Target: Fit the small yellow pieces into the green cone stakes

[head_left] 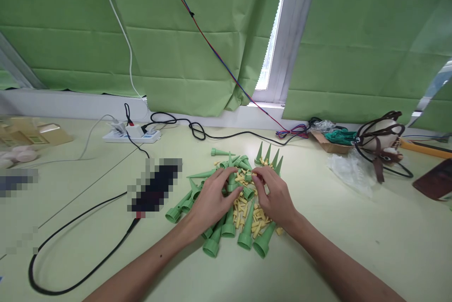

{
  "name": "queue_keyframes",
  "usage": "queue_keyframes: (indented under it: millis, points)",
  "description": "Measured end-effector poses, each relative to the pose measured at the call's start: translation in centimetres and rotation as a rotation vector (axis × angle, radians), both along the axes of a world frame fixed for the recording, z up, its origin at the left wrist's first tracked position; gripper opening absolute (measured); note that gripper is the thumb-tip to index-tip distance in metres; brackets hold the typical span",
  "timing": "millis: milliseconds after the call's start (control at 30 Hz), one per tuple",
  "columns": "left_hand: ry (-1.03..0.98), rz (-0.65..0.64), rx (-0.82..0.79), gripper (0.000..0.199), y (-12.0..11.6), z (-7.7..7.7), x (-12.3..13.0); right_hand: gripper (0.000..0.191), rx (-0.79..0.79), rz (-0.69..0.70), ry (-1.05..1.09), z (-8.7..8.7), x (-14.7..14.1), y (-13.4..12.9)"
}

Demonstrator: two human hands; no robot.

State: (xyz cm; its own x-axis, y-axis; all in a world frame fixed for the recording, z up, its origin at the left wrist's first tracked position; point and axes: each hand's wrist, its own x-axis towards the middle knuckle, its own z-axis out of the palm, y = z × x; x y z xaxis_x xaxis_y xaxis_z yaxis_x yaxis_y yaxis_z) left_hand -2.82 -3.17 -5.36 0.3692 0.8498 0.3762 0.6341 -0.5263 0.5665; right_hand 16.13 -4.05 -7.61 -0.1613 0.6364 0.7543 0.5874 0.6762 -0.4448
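Observation:
A heap of green hollow cones (229,226) and small yellow plastic pieces (259,217) lies on the table in front of me. My left hand (213,196) rests over the left side of the heap, thumb and index finger apart, with cones under and between them. At the heap's right side, my right hand (277,196) has its thumb and fingers pinched together. A small yellow piece (253,175) shows at those fingertips, beside a green cone base. Just beyond this hand, several green cones (267,153) stand upright in a row with yellow bits near them.
On the left, a phone (157,186) is joined to a black cable (84,212). Behind it sits a white power strip (132,136). At the back right are a small cardboard box (330,143), clear plastic wrap (353,170) and a bundle of dark cords (381,144).

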Motion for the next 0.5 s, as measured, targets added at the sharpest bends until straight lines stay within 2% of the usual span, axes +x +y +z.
queue_keyframes:
  millis: [500]
  points:
    - [-0.019, -0.002, -0.005, 0.032, -0.17, 0.15, 0.14, 0.013, -0.04, 0.028, -0.045, -0.24, -0.09, -0.05]
